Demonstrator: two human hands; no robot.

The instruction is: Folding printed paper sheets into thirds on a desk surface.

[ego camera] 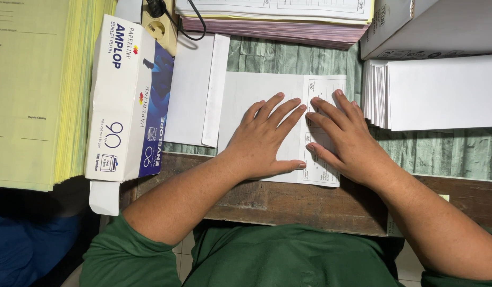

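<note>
A folded white printed sheet lies on the green table cover in front of me. My left hand rests flat on its blank folded part, fingers spread and pointing away. Flat beside it, my right hand presses on the printed strip along the sheet's right edge. Both hands touch the paper; neither grips it. A white envelope with its flap open lies just left of the sheet.
A blue and white envelope box lies at the left beside a tall stack of yellow forms. A stack of white envelopes sits at the right. Pink and white forms and a power socket are at the back. Wooden table edge is near me.
</note>
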